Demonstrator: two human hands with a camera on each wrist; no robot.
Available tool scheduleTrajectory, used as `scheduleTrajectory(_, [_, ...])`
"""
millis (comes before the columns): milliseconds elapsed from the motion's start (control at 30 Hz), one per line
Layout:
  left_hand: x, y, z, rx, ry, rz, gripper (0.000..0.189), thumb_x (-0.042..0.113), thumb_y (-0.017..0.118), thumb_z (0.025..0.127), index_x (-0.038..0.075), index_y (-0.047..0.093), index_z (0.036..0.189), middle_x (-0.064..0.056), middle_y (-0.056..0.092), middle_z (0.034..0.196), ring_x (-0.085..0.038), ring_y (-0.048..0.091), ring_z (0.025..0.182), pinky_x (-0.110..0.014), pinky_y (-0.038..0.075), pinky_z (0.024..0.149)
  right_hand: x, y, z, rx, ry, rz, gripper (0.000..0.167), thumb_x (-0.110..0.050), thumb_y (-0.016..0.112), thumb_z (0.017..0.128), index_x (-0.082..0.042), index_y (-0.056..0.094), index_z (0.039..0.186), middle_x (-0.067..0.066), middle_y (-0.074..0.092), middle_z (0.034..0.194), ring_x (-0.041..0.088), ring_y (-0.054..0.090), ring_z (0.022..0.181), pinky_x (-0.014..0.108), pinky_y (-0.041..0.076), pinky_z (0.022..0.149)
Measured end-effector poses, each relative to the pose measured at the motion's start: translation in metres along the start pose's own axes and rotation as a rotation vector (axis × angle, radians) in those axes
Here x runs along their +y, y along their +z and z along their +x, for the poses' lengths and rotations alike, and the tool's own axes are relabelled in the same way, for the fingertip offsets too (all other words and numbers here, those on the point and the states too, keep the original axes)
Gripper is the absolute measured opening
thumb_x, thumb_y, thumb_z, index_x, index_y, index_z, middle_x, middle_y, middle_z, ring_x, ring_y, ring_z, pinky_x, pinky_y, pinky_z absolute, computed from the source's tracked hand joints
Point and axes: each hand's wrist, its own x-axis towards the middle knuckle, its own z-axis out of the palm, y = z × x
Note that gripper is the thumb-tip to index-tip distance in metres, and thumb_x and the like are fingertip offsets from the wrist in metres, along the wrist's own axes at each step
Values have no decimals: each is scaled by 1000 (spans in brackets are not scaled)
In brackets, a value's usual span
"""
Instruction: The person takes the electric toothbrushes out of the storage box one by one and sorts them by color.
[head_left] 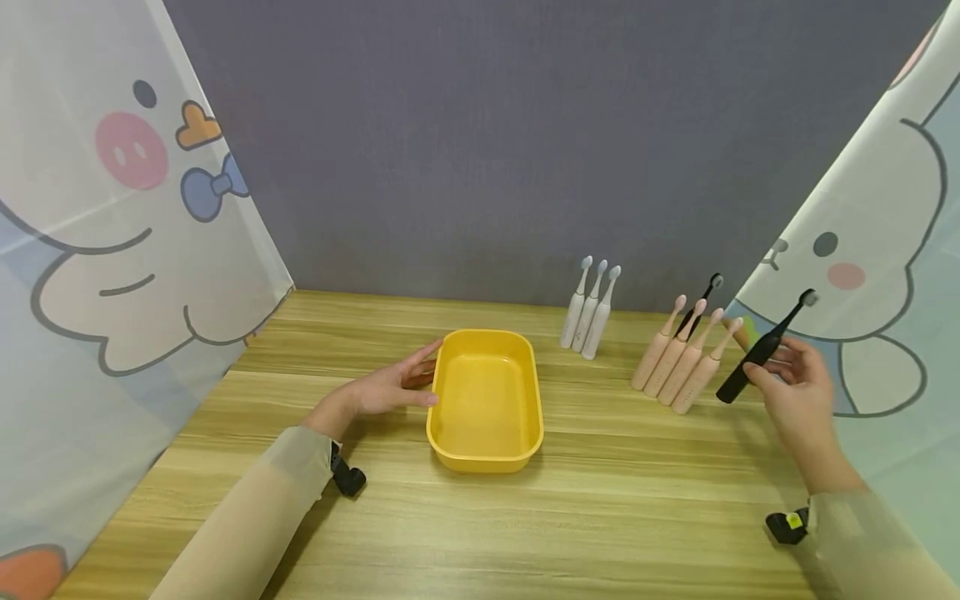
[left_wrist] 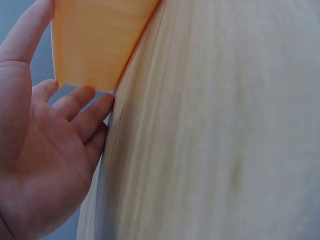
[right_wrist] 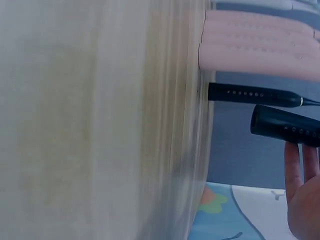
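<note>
A black electric toothbrush (head_left: 762,350) is held in my right hand (head_left: 804,398), pinched by the handle between thumb and fingers. It tilts with its head up to the right, and its base is raised above the table in the right wrist view. My left hand (head_left: 390,388) touches the left side of a yellow rectangular tub (head_left: 486,463), its thumb at the rim and its fingers spread against the outer wall. Just left of the right hand stands a row of several pink electric toothbrushes (head_left: 696,383). Behind them is a second black toothbrush (right_wrist: 255,95), upright on the table.
Three white electric toothbrushes (head_left: 587,325) stand upright near the back of the wood-grain table (head_left: 570,533). A dark grey panel (head_left: 480,150) rises behind it. Cartoon-printed cloths hang at the left (head_left: 67,167) and right (head_left: 892,250).
</note>
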Motion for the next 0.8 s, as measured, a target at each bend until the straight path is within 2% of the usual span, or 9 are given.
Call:
scheduleTrajectory(167, [-1,0,1,-7,5,-7,109,26,78,105,31,-3,178,-17,18,184,-45,23,169,-65,26,134,9,0,15,-86,-41,-134,59,-3,75,100,-32,54,146,-25,59,116,-13,63,97,2,53,76])
scheduleTrajectory(267, [-1,0,1,-10,4,-12,109,25,77,105,31,-3,178,-16,18,184,-44,23,169,-65,26,135,12,3,24,-129,-67,-236,61,-10,75,103,-24,49,157,-29,55,115,-19,61,97,1,52,76])
scheduleTrajectory(400, [-1,0,1,-5,-4,-6,108,26,77,105,32,-2,178,-16,19,184,-44,23,169,-65,25,135,16,8,34,-183,-72,-303,72,-18,75,105,-7,39,166,-32,52,115,-22,58,97,1,51,76])
scheduleTrajectory(600, [-1,-1,1,-9,6,-2,108,25,76,106,31,-4,178,-18,18,184,-45,23,169,-65,25,135,25,15,46,-269,-62,-310,70,-19,71,107,-2,35,165,-30,50,116,-21,56,98,4,53,76])
scheduleTrajectory(800, [0,-1,0,-2,1,18,109,26,77,105,32,-3,178,-18,19,184,-45,24,168,-65,25,135,31,18,58,-295,-55,-322,74,-18,68,108,8,29,165,-28,49,116,-24,53,97,2,52,78])
